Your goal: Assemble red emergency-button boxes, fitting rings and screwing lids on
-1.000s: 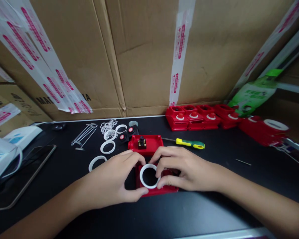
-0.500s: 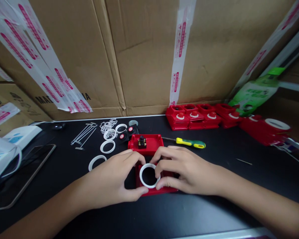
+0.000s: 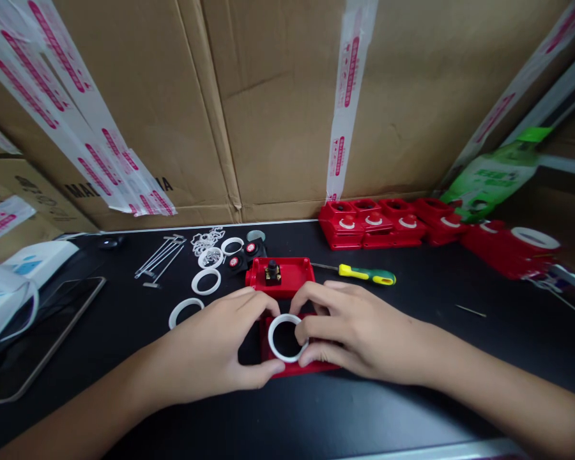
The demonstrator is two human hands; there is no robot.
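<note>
A white ring (image 3: 273, 345) lies over the round opening of a red plastic housing part (image 3: 316, 368) at the front of the desk. My right hand (image 3: 352, 332) grips the ring at its right side, thumb below and fingers curled over the rim. With thumb and fingers bent round the left side, my left hand (image 3: 230, 338) holds the red part; its fingertips come close to the ring. Just behind sits an open red box (image 3: 297, 276) with a black switch block (image 3: 273, 273) inside. The hands hide much of the front part.
Several loose white rings (image 3: 206, 282), metal rods (image 3: 159, 259) and black parts (image 3: 255, 248) lie left of the box. A yellow-green screwdriver (image 3: 367, 275) lies to the right. Assembled red boxes (image 3: 371, 223) and a green bottle (image 3: 493, 176) stand behind. A tablet (image 3: 43, 338) is at left.
The right hand's fingers have shifted slightly on the ring. The left hand, the ring and the red part stay almost where they were; the view has moved a little.
</note>
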